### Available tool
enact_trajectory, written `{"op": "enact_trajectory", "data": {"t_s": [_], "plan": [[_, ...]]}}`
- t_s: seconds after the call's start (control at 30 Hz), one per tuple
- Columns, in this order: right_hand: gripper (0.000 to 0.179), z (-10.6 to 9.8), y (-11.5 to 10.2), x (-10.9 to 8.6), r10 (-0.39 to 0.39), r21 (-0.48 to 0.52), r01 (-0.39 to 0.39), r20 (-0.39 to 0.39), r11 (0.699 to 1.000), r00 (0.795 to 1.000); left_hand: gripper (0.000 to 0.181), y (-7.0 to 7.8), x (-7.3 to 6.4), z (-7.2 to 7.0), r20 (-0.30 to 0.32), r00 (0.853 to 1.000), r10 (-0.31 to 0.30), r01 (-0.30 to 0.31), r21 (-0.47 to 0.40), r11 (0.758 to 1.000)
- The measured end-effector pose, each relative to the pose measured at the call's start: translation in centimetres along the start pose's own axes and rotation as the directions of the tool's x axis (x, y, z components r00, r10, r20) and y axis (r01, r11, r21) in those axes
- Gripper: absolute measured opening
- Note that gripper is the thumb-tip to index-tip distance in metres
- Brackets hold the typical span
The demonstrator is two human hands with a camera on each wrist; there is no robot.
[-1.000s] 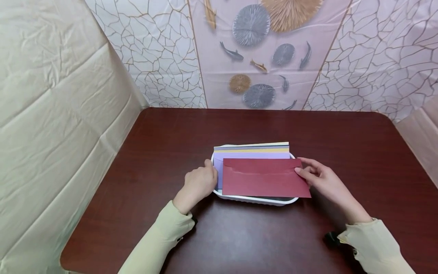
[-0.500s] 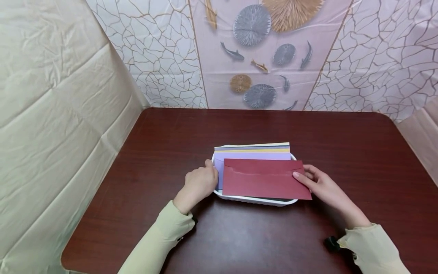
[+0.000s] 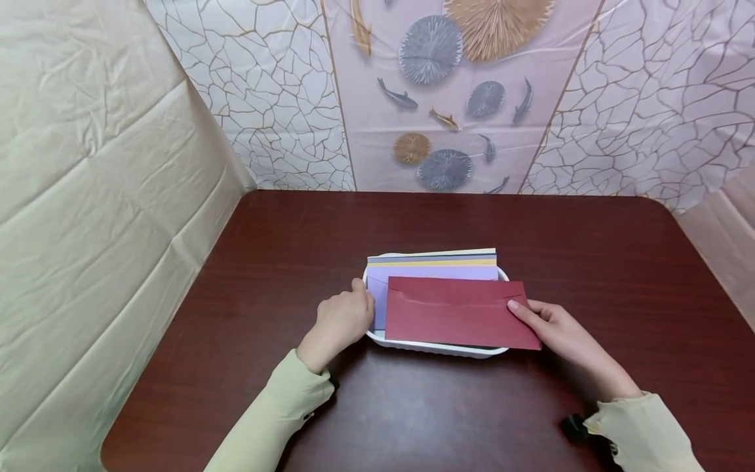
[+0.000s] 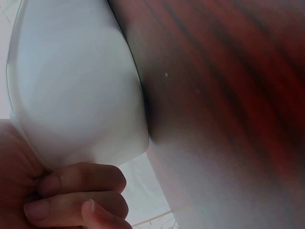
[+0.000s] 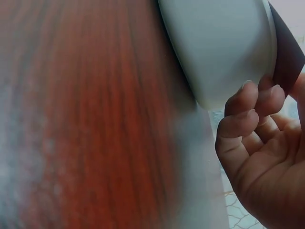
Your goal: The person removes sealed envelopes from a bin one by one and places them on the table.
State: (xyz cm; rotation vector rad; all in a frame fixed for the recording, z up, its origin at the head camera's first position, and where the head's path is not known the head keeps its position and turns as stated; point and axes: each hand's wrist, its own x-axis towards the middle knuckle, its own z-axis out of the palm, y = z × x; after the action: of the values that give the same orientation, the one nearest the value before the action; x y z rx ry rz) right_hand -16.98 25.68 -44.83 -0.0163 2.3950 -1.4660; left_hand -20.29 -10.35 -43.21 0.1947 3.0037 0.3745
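A white plastic basket [image 3: 454, 351] stands mid-table, holding a stack of envelopes. My left hand [image 3: 339, 319] grips its left end; in the left wrist view the fingers [image 4: 78, 179] curl against the basket's outer wall [image 4: 76, 86]. On the right, my right hand [image 3: 569, 334] pinches the right edge of a dark red envelope [image 3: 454, 311], thumb on top. This envelope lies flap side up over the basket, its right corner past the rim. Beneath it is a lilac envelope [image 3: 433, 271], partly covered. The right wrist view shows the red envelope's corner [image 5: 287, 50] beside the fingers.
Behind the lilac envelope show the edges of a yellow envelope [image 3: 436, 262] and several others in grey, dark and cream. The brown wooden table [image 3: 295, 236] extends around the basket. A patterned cloth [image 3: 289, 98] hangs behind it, and a cream cloth [image 3: 88, 229] on the left.
My right hand has moved slightly down toward me, tilting the red envelope's right end the same way. The left hand stays on the basket.
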Motion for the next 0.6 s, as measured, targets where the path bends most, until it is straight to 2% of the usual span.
{"op": "enact_trajectory", "data": {"t_s": [0.3, 0.6], "plan": [[0.053, -0.2, 0.2, -0.3, -0.008, 0.052, 0.009, -0.02, 0.999, 1.0, 0.03, 0.2, 0.0, 0.0, 0.004, 1.0, 0.005, -0.005, 0.001, 1.0], [0.05, -1.2, 0.1, -0.8, 0.006, 0.105, 0.003, -0.092, 0.994, 0.996, 0.029, 0.2, -0.2, 0.0, 0.003, 1.0, -0.006, 0.006, -0.007, 1.0]]}}
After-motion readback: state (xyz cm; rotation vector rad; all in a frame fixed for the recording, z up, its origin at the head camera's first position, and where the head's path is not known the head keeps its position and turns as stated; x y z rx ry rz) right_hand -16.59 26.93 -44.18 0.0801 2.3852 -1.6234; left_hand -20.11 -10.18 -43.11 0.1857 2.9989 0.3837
